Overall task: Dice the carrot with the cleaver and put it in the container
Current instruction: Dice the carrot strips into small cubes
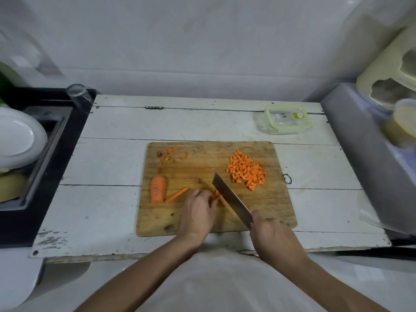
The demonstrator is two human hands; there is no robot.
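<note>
Right hand (271, 235): nearest the camera at the board's front edge, fingers curled round the cleaver's handle.
Cleaver (231, 199): blade slants from the right hand up and left across the board, tip near the board's middle, edge against the sticks.
Left hand (198, 212): on the board left of the blade, fingers bent down, pinning the sticks.
Sticks (217, 195): a few carrot strips under the left fingertips, touching the blade.
Carrot (158, 189): uncut chunk at the board's left, one loose strip (176, 195) just beside it.
Dice (246, 170): heap on the board's right part.
Peels (171, 154): far left corner of the board.
Board (202, 226): wooden, on a white table (101, 199).
Container (287, 119): clear, green-rimmed lid on, at the table's far right, well apart from the board.
</note>
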